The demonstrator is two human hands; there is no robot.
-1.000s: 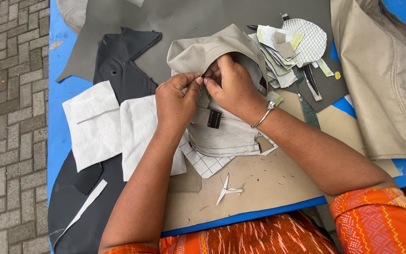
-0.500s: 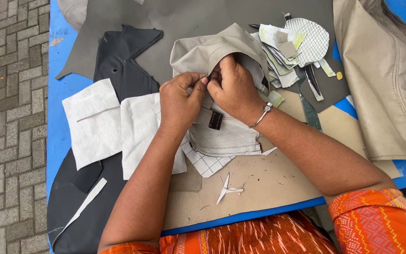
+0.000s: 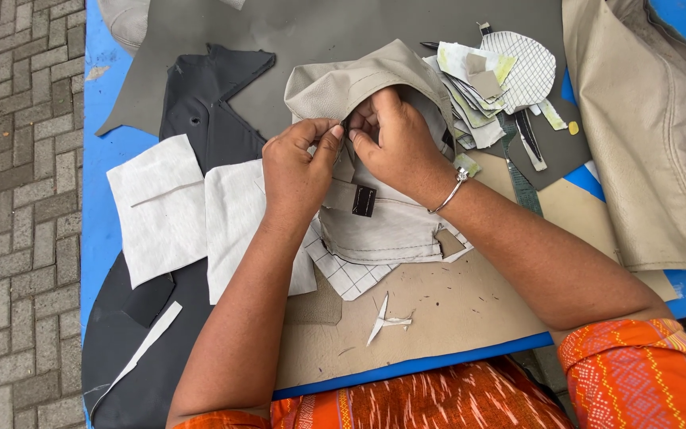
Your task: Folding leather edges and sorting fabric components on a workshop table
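**Hands shift up under the fold**

Both hands have crept higher into the beige fabric piece (image 3: 359,83), which lies mid-bench (image 3: 470,310). Left hand (image 3: 299,171) fingers pinch its inner edge; right hand (image 3: 395,143) fingers pinch alongside, touching. Forearms angle inward, a bracelet (image 3: 450,191) on the right wrist.

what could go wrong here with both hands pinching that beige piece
The left hand and right hand pinch one small spot on the folded beige leatherette piece, so it could slip or crease. The right forearm lies close to the stack of paper and fabric scraps and might scatter it.
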